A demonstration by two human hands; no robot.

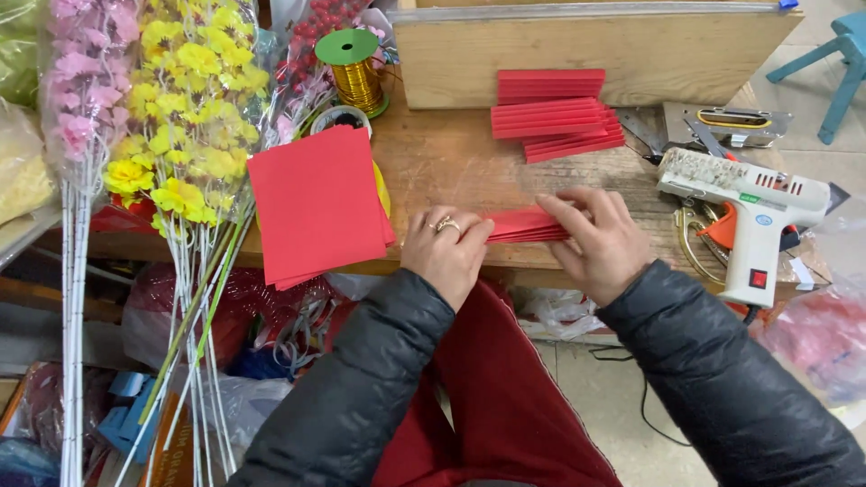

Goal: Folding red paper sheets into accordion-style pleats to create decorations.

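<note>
While both hands press down at the front edge of the wooden tabletop (451,162), a pleated strip of red paper (528,224) lies between them. Left hand (446,248), ring on one finger, is curled w/ fingertips pinching the strip's left end. Right hand (597,236) lies flatter, fingers spread over the strip's right end, holding it down. Just left of the left hand sits a stack of flat red sheets (316,206), overhanging the edge. Further back, approx. center, is a pile of folded red strips (555,113), against a wooden board (631,54). Right of the right hand, near but apart: white glue gun (749,212), w/ a metal stapler (731,124) behind it. At left: yellow artificial flowers (185,108), pink ones (81,81), and a spool of gold wire (354,68).
</note>
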